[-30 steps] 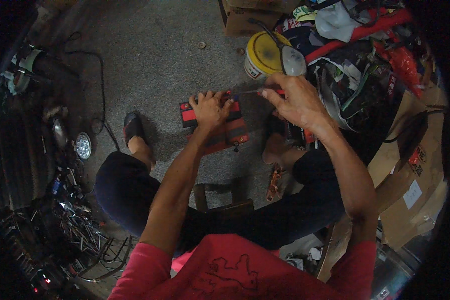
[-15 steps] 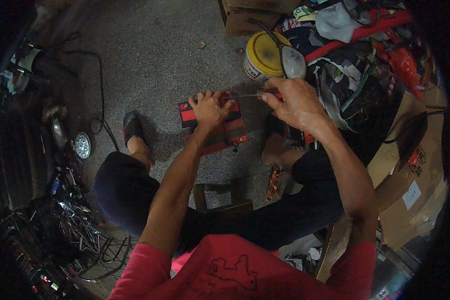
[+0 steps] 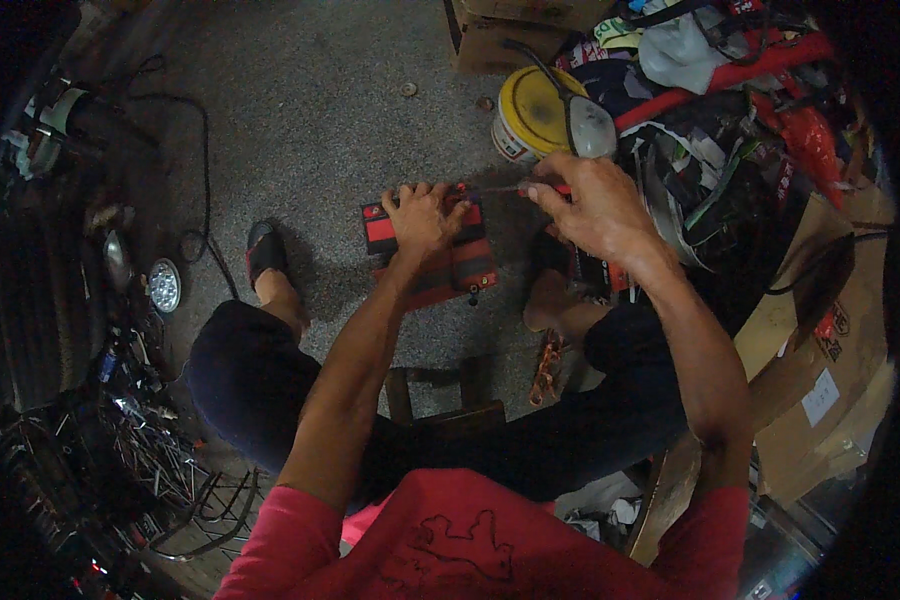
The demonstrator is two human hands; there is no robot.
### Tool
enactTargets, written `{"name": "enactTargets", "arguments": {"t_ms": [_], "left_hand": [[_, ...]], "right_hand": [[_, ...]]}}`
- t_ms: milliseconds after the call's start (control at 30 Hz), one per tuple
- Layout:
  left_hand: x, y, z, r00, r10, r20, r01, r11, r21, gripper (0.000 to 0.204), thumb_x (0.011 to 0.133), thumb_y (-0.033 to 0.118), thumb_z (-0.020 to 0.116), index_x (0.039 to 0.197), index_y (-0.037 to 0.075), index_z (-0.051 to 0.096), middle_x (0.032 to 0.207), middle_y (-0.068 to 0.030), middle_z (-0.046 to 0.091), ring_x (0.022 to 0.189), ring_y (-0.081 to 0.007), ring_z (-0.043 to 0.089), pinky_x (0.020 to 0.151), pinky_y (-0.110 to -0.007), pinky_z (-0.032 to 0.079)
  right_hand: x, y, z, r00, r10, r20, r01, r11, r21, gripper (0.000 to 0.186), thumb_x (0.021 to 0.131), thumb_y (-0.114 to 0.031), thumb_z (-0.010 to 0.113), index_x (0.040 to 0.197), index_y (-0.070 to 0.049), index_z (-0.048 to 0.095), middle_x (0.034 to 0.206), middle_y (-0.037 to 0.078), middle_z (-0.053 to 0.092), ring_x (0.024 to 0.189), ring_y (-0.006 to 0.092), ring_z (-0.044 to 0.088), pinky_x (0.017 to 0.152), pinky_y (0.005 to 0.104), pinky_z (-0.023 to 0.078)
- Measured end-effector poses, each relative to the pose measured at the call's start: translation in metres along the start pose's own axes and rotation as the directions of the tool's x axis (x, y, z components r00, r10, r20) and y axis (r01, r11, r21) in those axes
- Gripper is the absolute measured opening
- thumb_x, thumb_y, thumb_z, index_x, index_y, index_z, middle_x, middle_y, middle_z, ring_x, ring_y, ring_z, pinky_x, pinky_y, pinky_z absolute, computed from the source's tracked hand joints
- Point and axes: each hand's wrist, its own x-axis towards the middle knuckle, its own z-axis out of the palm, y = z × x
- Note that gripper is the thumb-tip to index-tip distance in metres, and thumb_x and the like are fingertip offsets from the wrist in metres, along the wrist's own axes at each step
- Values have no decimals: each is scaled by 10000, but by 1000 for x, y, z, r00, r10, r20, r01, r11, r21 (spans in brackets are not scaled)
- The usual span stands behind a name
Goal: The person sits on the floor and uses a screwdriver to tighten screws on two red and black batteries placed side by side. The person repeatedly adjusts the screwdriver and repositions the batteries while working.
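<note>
A red and black block that looks like a battery lies on the floor between my feet. My left hand presses on its far part, the fingers curled over the far edge and the thumb toward the right corner. With my right hand I grip a screwdriver by its red handle, most of which is hidden in my fingers. The screwdriver's thin shaft runs leftward, almost level, to the battery's far right corner beside my left thumb. Whether the tip touches a screw there is too small to tell.
Beyond my right hand stands a white bucket with a yellow lid. Bags and scraps are heaped at the right, by flattened cardboard. Metal rods and tools clutter the left, near a round lamp and a black cable.
My hands keep nearly the same pose, with the screwdriver still at the battery's corner. The whole view has shifted slightly.
</note>
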Motion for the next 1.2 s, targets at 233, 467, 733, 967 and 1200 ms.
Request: {"name": "enactTargets", "arguments": {"t_ms": [233,467,733,967,1200], "left_hand": [[2,-3,1,999,6,45,-6,1000,-2,441,844,510,518,1119,178,612,1071,-85,598,1098,-287,467,996,-568,189],[0,-2,1,999,-2,41,3,1000,-8,440,852,506,515,1157,200,600,1114,-60,592,1131,-289,459,988,-563,187],[1,-1,-2,999,-1,33,3,999,-40,423,848,463,535,1116,145,613,1073,-76,598,1116,-286,455,1008,-572,188],[0,-5,5,999,28,-23,-29,999,-37,420,853,472,529,1089,136,618,1033,-82,598,1088,-290,463,991,-579,196],[0,-1,-1,999,15,32,-14,999,-29,406,844,469,545,1061,135,623,1027,-84,601,1058,-286,486,993,-564,203]], "right_hand": [[0,-7,-6,999,-27,21,28,997,-74,256,835,-256,611,909,-11,621,806,223,638,810,399,616,720,487,465],[4,-7,-1,999,-32,18,34,995,-89,229,826,-228,607,863,-3,594,803,214,630,807,402,609,706,500,459],[15,-17,3,981,-179,-71,172,980,-98,173,807,-144,633,932,-26,611,835,190,646,831,380,617,713,436,476],[13,-7,-1,996,-78,-47,80,996,45,201,804,-174,632,923,-17,592,856,182,643,838,381,610,751,466,465],[11,-9,-1,995,-96,-23,95,994,-52,211,812,-176,633,950,-16,617,877,197,648,829,367,623,725,429,469]]}}
